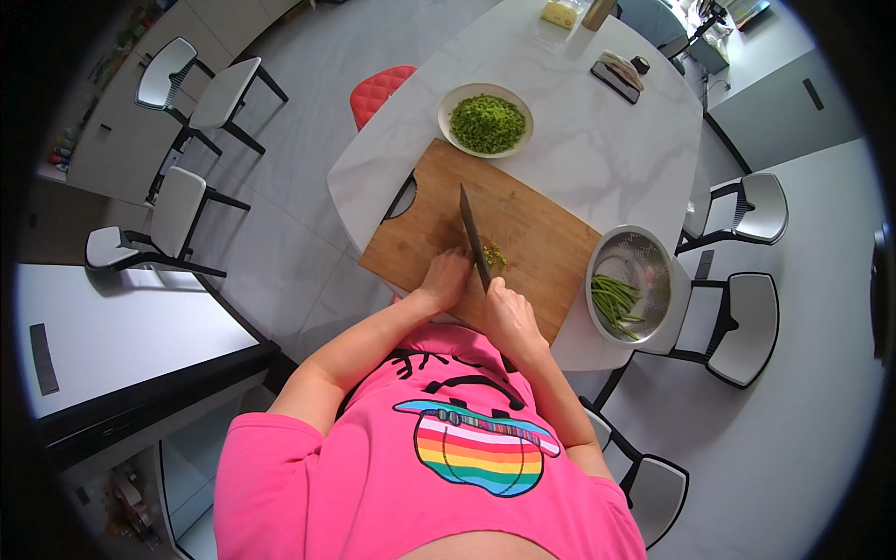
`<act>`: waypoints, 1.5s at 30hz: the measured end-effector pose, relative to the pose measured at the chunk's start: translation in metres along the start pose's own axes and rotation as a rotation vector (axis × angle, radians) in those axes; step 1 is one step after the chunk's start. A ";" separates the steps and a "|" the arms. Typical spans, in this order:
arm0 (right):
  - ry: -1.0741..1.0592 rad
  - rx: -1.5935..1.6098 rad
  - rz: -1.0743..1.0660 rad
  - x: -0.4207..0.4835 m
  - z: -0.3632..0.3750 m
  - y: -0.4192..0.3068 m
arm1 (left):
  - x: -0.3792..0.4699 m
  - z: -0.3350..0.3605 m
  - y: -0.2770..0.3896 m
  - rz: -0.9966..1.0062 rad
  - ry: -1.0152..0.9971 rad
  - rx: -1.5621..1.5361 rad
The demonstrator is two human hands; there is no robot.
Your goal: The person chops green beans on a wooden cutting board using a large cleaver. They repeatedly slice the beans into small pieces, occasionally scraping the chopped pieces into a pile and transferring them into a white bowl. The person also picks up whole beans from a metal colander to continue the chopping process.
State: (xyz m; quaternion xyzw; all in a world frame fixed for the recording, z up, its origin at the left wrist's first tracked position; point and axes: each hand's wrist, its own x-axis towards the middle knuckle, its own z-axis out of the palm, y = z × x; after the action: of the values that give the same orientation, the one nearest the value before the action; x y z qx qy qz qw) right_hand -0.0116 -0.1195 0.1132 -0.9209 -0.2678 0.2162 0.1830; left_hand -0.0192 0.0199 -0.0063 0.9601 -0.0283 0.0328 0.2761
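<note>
My right hand (513, 313) grips the handle of a kitchen knife (472, 231), whose broad dark blade points away from me over a wooden cutting board (539, 231). Beside the blade, on its left, my left hand (449, 275) rests low on the board; whether its fingers hold anything is hidden. A small heap of chopped green beans (495, 257) lies just right of the blade. Beyond the board stands a pale bowl (446, 126) heaped with finely chopped greens (488, 124). Whole green beans (614, 302) lie in a perforated metal colander (652, 262) at the board's right.
The white marble-patterned table (588, 168) carries a phone (614, 82) with a cloth-like item on it and a yellow block in a clear container (558, 15) farther back. A red quilted seat (378, 92) touches the left edge. White-and-black chairs (752, 325) stand on both sides.
</note>
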 end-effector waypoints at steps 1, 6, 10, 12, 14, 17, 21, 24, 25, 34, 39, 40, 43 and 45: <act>-0.001 -0.013 -0.008 -0.003 0.000 -0.001 | -0.001 0.000 0.000 0.006 -0.002 -0.004; 0.107 -0.015 0.072 0.009 0.027 0.008 | 0.000 0.004 -0.002 -0.010 0.011 -0.035; 0.156 -0.073 0.088 0.022 0.030 0.009 | 0.000 0.000 0.003 -0.063 0.010 -0.035; 0.168 -0.096 0.082 0.023 0.035 0.010 | -0.002 -0.002 0.004 -0.061 -0.002 -0.029; 0.165 -0.107 0.084 0.023 0.037 0.009 | -0.004 -0.002 0.005 -0.057 -0.012 -0.031; 0.135 -0.104 0.073 0.022 0.034 0.005 | -0.004 -0.003 0.003 -0.060 -0.019 -0.044; 0.040 -0.089 0.036 0.016 0.015 -0.005 | -0.001 -0.005 0.003 -0.042 -0.008 -0.104; -0.016 -0.064 0.015 0.006 -0.001 -0.009 | -0.003 -0.003 0.000 -0.033 -0.023 -0.103; -0.030 -0.054 0.008 0.004 -0.002 -0.008 | -0.004 -0.002 -0.001 -0.037 -0.037 -0.092; 0.079 -0.055 0.088 0.020 0.028 0.003 | -0.001 -0.002 0.002 -0.061 0.017 -0.094; 0.002 -0.048 0.017 0.008 0.001 -0.003 | -0.002 -0.006 0.004 -0.052 -0.036 -0.082; -0.026 -0.057 -0.001 0.003 -0.003 -0.005 | -0.003 -0.007 0.003 -0.046 -0.036 -0.081; -0.021 -0.043 0.033 -0.003 0.005 -0.003 | -0.003 -0.004 0.002 -0.034 -0.035 -0.094; 0.029 -0.066 0.056 0.005 0.019 0.001 | -0.003 -0.004 0.002 -0.023 -0.016 -0.046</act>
State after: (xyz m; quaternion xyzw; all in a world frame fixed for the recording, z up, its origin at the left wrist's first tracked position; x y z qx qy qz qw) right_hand -0.0171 -0.1132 0.0957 -0.9365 -0.2464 0.1991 0.1503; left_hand -0.0230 0.0203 -0.0025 0.9541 -0.0204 0.0212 0.2982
